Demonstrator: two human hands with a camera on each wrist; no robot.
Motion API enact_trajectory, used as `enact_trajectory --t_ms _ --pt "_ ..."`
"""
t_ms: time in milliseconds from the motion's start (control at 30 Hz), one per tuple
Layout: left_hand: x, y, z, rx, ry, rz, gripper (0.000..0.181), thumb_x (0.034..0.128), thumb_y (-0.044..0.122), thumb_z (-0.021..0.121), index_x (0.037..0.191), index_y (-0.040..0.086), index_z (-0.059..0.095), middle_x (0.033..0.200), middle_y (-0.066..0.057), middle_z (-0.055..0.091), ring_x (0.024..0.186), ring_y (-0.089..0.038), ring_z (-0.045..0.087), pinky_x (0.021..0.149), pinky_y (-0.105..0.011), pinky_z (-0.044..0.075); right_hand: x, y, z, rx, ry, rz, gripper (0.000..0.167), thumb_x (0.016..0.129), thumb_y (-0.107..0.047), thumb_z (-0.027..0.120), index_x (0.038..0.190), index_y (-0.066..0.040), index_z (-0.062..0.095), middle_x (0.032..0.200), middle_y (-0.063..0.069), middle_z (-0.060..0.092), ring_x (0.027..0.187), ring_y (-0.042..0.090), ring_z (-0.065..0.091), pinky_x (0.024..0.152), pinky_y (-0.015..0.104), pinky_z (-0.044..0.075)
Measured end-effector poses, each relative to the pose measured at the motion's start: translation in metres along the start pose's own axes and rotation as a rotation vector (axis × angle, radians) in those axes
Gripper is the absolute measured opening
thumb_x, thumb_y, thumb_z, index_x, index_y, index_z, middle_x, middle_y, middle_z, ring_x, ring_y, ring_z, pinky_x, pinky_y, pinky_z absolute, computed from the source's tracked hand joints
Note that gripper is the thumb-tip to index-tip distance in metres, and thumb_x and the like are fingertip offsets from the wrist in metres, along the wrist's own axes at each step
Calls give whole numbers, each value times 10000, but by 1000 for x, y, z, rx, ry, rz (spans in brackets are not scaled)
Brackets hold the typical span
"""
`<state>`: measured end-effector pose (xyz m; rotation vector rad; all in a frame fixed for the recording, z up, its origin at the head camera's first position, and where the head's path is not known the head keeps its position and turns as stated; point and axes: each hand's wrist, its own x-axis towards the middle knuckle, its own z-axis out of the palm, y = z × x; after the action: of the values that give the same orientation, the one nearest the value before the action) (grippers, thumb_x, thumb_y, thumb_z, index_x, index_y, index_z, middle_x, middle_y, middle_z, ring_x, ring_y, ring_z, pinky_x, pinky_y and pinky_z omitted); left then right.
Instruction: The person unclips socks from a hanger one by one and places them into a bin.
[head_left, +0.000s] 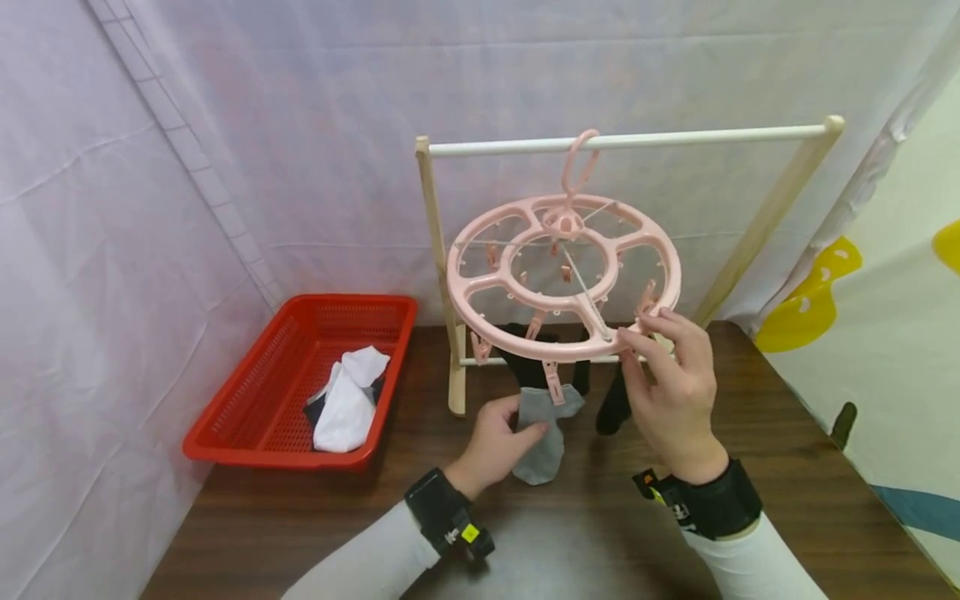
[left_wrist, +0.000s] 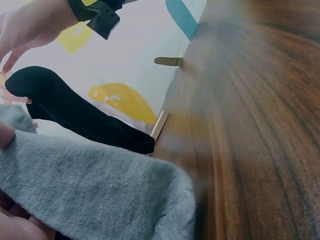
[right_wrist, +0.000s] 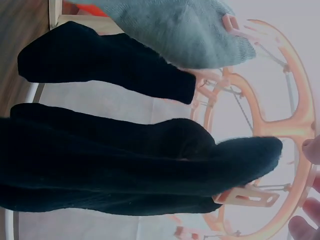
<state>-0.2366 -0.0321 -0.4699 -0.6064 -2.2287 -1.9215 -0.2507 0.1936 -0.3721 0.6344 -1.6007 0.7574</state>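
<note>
A pink round clip hanger (head_left: pixel 525 343) hangs from a white rod. My left hand (head_left: pixel 491 446) pinches a grey sock (head_left: pixel 542 454) below the hanger's front edge, where a pink clip (head_left: pixel 553 383) meets the sock's top. The same grey sock (left_wrist: pixel 95 185) fills the lower left of the left wrist view, with fingers (left_wrist: pixel 6 136) on it. On the hanger's front right rim, my right hand (head_left: pixel 675 392) grips with fingers and thumb. Black socks (right_wrist: pixel 100 65) hang from the clips; one clip (right_wrist: pixel 250 196) bites a black sock (right_wrist: pixel 240 160) near the right hand.
A red basket (head_left: pixel 255 396) at the left holds white and dark socks (head_left: pixel 347 408). The wooden stand (head_left: pixel 438 242) with its white rod (head_left: pixel 705 137) rises at the back of the brown table (head_left: pixel 600 533). White cloth (head_left: pixel 337 167) hangs behind and at the left.
</note>
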Motion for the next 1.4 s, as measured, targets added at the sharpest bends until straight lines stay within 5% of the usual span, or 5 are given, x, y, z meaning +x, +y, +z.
enact_trajectory --t_ms 400,600,933,1167,1400 --pt "-2 -1 -1 -20 -15 -73 184 886 -1 738 1064 -29 776 1020 -204 797 845 -25 701 777 -218 581 0 -8 -2 157 7 -34 120 822 -55 669 838 61 696 844 223 654 789 380 596 889 205 464" --pt "-2 -4 0 -16 -3 -71 187 876 -6 732 1052 -54 769 1015 -218 793 848 -68 691 782 -217 576 -9 -10 -4 193 -279 -63 58 822 -111 643 781 -106 683 685 -15 624 596 113 546 600 256 455" --pt "-2 -3 1 -15 -7 -92 189 871 -5 717 1044 -66 764 980 -222 787 811 -33 676 756 -207 568 -19 -10 -1 79 -580 55 138 817 -133 792 912 -121 692 813 -11 704 715 119 666 648 332 563" --pt "-3 -2 1 -25 -44 -82 201 869 -15 712 1053 -84 756 984 -242 783 811 -11 673 753 -201 564 -21 -15 7 184 -655 333 311 873 -148 841 1152 -73 726 1050 66 779 943 199 759 776 417 653" --pt "-5 -1 -1 -30 -132 -92 232 904 21 699 1110 -73 750 1056 -240 786 859 -18 678 808 -204 567 -27 -14 15 488 -738 751 224 975 -95 737 1181 -8 714 1043 159 749 925 90 719 816 244 615"
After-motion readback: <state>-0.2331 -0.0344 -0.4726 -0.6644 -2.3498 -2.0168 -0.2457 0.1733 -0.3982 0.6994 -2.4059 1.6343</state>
